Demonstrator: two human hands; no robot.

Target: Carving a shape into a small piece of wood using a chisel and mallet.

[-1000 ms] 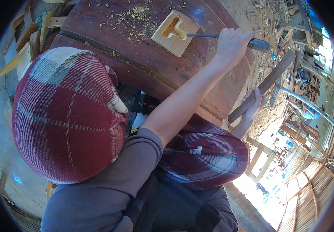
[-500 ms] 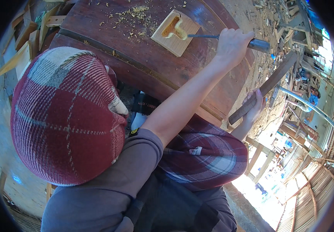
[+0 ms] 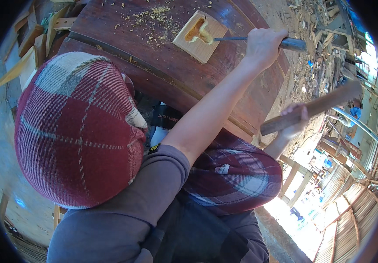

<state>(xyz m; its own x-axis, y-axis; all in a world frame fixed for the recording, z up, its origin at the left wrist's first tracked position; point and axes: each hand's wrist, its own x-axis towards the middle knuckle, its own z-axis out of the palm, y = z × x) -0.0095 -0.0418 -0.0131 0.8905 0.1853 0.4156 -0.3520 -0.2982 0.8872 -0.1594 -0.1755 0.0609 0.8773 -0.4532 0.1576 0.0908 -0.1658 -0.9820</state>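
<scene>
On the dark red-brown wooden tabletop (image 3: 110,26), in the single head view, lies a pale square wooden block (image 3: 200,30) with a curved groove cut into its face, and loose pale wood chips (image 3: 154,15) are scattered just beside it. The left hand (image 3: 263,44) has its fingers wrapped tight around the dark handle of a metal-shafted chisel (image 3: 241,39), whose tip sits in the groove. The right hand (image 3: 294,120), lower and well apart from the block, has its fingers closed around a long brown wooden mallet (image 3: 311,107) raised at a slant. A red plaid cloth cap (image 3: 75,131) fills the left of the view. To carve well here, the chisel should probably stay at a low, steady angle in the groove, with each mallet blow landing squarely on the handle's end and the block kept from sliding.
</scene>
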